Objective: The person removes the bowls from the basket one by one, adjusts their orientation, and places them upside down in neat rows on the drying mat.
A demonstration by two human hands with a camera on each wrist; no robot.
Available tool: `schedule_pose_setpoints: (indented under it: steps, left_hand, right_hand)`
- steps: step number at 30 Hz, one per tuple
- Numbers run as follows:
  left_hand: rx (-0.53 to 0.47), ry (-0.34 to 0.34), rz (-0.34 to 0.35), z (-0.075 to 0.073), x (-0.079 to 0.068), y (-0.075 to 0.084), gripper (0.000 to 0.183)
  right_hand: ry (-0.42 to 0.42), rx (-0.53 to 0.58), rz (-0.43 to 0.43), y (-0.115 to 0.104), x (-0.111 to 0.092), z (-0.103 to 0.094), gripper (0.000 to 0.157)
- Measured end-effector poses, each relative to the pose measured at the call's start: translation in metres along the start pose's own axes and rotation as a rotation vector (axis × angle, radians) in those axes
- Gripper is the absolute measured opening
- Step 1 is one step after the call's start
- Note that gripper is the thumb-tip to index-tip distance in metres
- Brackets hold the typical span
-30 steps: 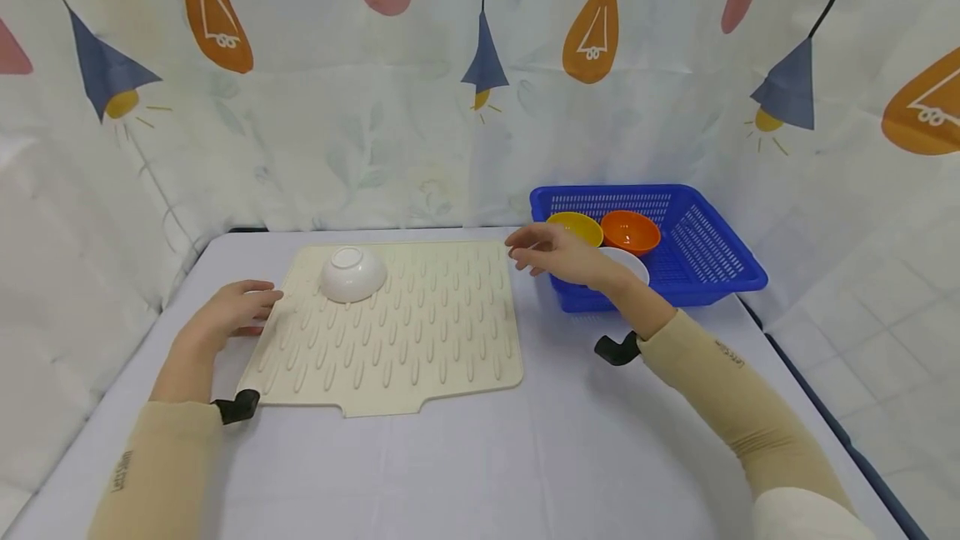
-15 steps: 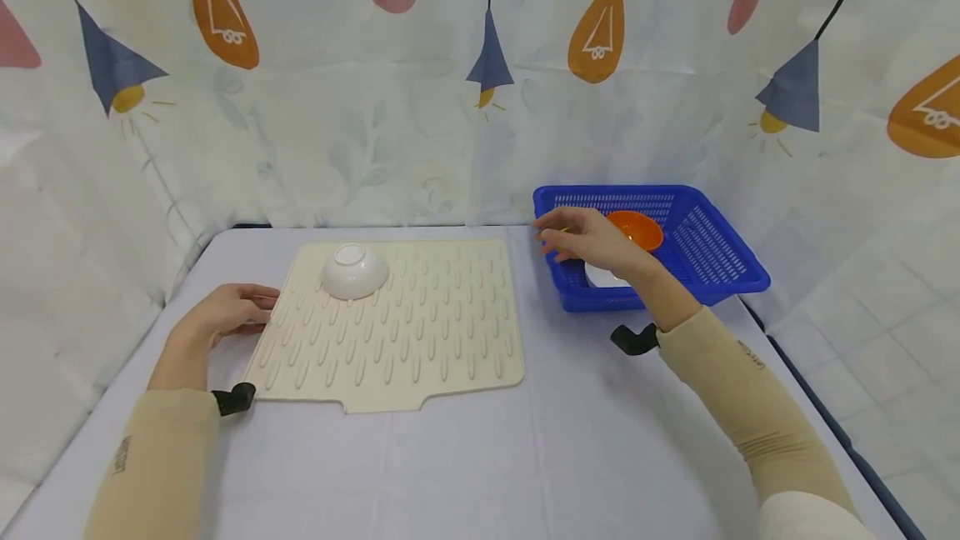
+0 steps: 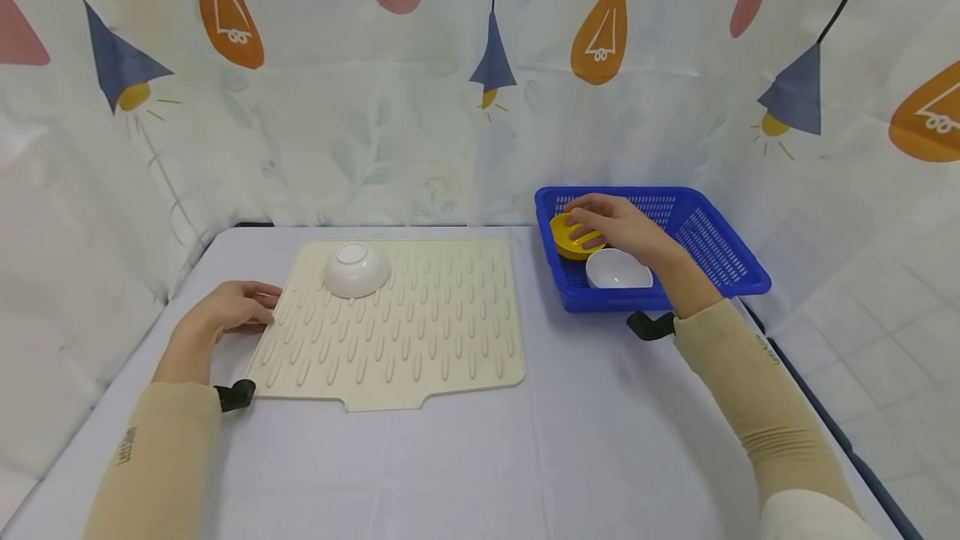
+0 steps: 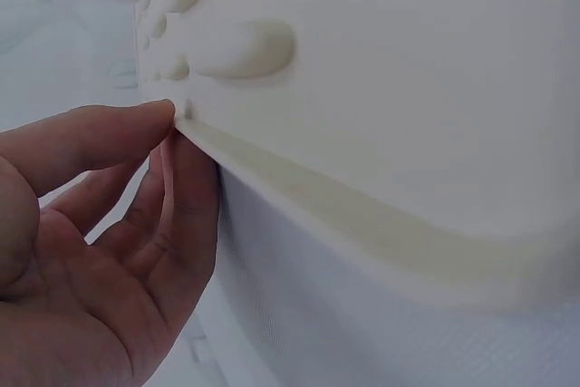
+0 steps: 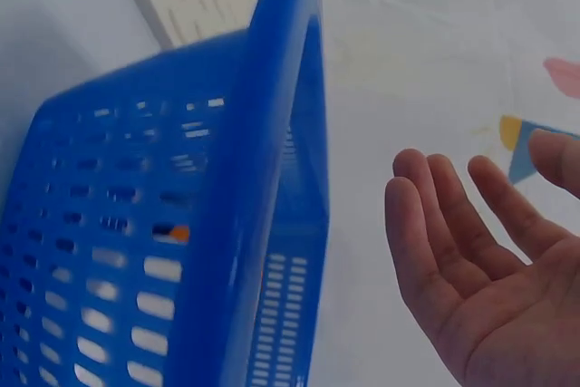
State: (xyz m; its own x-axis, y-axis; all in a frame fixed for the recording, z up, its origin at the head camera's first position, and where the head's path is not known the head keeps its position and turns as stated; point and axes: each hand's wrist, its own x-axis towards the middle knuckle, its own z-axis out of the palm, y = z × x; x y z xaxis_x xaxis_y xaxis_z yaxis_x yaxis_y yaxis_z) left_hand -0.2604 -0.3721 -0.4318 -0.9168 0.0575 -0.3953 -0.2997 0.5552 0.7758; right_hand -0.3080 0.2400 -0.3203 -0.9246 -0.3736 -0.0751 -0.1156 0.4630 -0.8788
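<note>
My left hand [image 3: 227, 309] pinches the left edge of a cream ridged drying mat [image 3: 420, 332]; in the left wrist view the thumb [image 4: 136, 129] lies on top, with fingers beneath the rim. Upside down on the mat's far left part sits a white bowl [image 3: 356, 272]. Over the blue basket [image 3: 712, 265], my right hand [image 3: 622, 230] hovers with relaxed, spread fingers and nothing in them. Under its fingertips is a yellow bowl [image 3: 567, 243], and nearer the front a white bowl [image 3: 618, 270]. The orange bowl is hidden behind the hand in the head view.
A white cloth covers the table [image 3: 465, 473]. Behind it hangs a curtain [image 3: 420, 123] printed with lamps and bulbs. The basket's raised rim stands at the back right corner, close to the table's right edge.
My right hand has moved right and away from me, from the basket's left side to above the bowls. It now covers the orange bowl. The left hand stays at the mat's edge.
</note>
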Motion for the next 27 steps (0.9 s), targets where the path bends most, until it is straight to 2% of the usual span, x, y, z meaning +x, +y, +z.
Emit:
schedule_pose_setpoints:
  steps: [6, 18, 21, 27]
  left_hand:
    - [0.023, 0.009, -0.017, -0.001, 0.0, 0.001, 0.071]
    - [0.031, 0.002, 0.011, 0.001, 0.002, -0.001, 0.069]
    - [0.029, 0.004, 0.011, 0.001, 0.002, -0.001, 0.07]
    - [0.04, 0.015, 0.005, 0.0, 0.0, -0.001, 0.071]
  right_hand:
    - [-0.009, 0.027, 0.035, 0.005, 0.001, -0.018, 0.051]
    - [0.01, -0.08, 0.192, 0.027, -0.004, -0.054, 0.056]
    - [0.016, -0.101, 0.213, 0.033, -0.004, -0.061, 0.058]
    - [0.033, -0.077, 0.237, 0.042, -0.002, -0.078, 0.064]
